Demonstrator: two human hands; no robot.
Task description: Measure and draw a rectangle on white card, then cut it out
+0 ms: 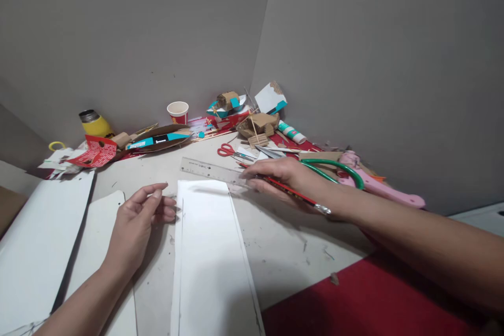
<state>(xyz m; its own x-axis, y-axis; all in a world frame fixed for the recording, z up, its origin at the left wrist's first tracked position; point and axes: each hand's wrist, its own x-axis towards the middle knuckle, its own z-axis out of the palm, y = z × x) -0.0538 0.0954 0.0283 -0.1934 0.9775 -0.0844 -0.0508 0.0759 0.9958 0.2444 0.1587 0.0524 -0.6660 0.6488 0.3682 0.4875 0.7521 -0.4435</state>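
Place: home craft corner, worktable (283, 241) against bare grey walls.
Tools: red scissors (230, 151), clear ruler (208, 170), glue bottle (292, 132).
Back edge: cardboard models (258, 127), paper scraps, paper cup (178, 112).
Near edge: white card sheets (212, 252).

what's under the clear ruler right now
The clear ruler lies across the top edge of a white card strip, on the table. The right hand, holding a red pencil, covers its right end.

Red scissors (230, 151), paper cup (178, 112), yellow flask (94, 123)
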